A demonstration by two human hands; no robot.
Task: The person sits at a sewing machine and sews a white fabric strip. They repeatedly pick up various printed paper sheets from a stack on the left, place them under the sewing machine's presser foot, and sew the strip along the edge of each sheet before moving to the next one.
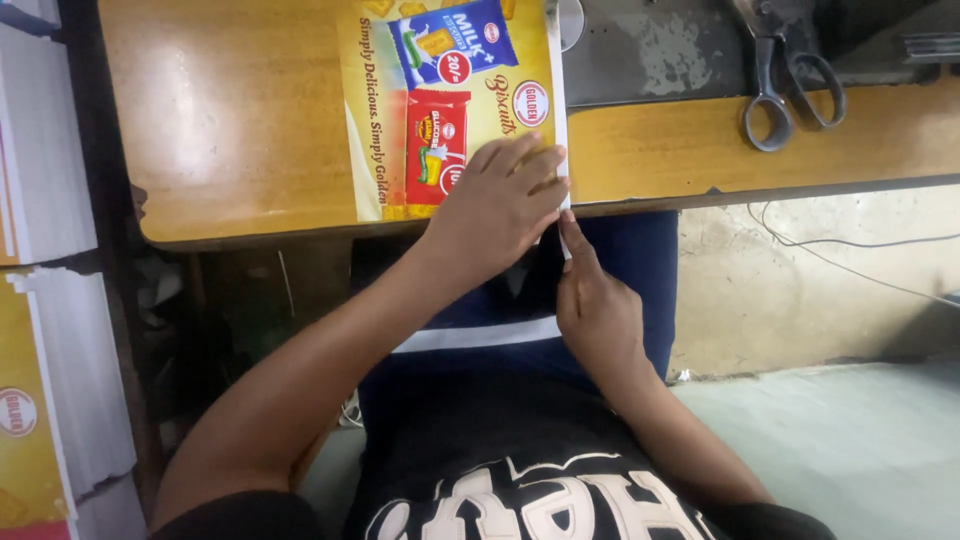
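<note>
At the far left edge stand stacks of printed sheets, white along their cut edges with yellow faces showing lower down. Next to them lies the wooden table, its orange-brown top shining under the light. On the table lies a printed yellow sheet showing a blue packet and a red packet, its near end reaching the table's front edge and its white right border running along a seam in the table. The left hand lies flat on the near right corner of that sheet, fingers spread and pressing down, so its grip is open and holds nothing, only pinning the paper. Just beside it, below the table edge, the right hand points its forefinger up to the sheet's white border where it overhangs; the other fingers are curled in, and I cannot tell whether they pinch the paper's edge. Farther right, well apart from both hands, a pair of metal scissors rests on the table, handles toward the person, beside a grey worn surface.
</note>
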